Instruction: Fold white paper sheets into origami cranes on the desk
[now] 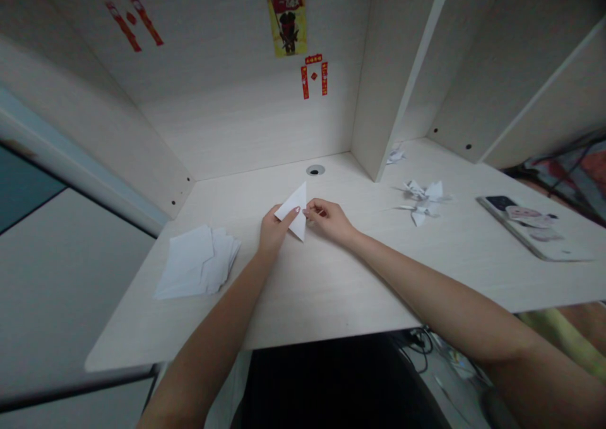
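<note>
Folded white paper triangle (294,217), frame centre: likely featherlight, limp, crease-prone; left hand (272,232) pinches its left edge, right hand (329,219) pinches its right edge—best gripped along folds.

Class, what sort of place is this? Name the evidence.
Probably a home study nook: a pale wooden desk with built-in white shelving, red paper wall decorations, and a stack of white paper sheets.

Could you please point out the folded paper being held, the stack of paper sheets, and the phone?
folded paper (297,209): head view, middle of the white triangle.
stack of paper sheets (194,262): head view, top sheet.
phone (530,227): head view, its back.
</note>
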The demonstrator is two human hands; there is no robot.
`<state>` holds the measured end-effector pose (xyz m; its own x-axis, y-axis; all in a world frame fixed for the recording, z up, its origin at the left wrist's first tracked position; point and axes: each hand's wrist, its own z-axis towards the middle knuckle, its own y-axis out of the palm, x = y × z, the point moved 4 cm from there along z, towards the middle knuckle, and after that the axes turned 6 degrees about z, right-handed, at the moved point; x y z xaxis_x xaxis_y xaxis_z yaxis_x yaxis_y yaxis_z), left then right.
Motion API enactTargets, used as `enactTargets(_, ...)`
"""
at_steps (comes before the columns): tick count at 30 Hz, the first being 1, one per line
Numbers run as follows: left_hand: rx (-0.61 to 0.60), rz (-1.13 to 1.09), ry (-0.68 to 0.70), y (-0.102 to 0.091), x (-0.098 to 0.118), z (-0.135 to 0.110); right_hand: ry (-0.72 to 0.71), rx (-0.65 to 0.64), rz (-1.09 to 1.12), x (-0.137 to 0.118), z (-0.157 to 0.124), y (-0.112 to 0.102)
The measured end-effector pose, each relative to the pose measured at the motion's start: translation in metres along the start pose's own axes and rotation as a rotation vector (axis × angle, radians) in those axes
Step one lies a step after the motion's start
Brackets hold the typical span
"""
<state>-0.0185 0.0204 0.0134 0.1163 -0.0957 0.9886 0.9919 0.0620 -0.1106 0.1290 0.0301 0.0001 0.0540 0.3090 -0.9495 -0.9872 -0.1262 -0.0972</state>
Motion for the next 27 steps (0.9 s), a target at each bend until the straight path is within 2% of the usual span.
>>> enactTargets(3,0.063,-0.047,-0.014,-0.006,0.003,0.0,-0.003,-0.045,-0.033,0.0,-0.003,0.003)
enactTargets(5,0.036,-0.045,-0.033,-0.007,0.002,0.0,0.005,-0.062,-0.037,0.0,-0.004,0.004)
enactTargets(9,-0.049,0.097,-0.044,-0.005,-0.004,0.0,-0.033,-0.103,-0.096,-0.003,-0.005,0.006)
enactTargets(12,-0.016,0.135,-0.029,-0.006,-0.006,0.0,-0.027,-0.1,-0.116,-0.003,-0.006,0.008)
enactTargets(16,0.027,0.076,-0.025,-0.007,-0.005,0.0,-0.02,-0.073,-0.19,-0.004,-0.009,0.01)
enactTargets(21,0.069,-0.013,-0.088,-0.007,-0.005,-0.004,-0.032,-0.048,-0.207,-0.006,-0.011,0.012)
enactTargets(27,0.122,-0.111,-0.112,-0.01,-0.01,-0.003,-0.025,-0.09,-0.174,-0.007,-0.01,0.012)
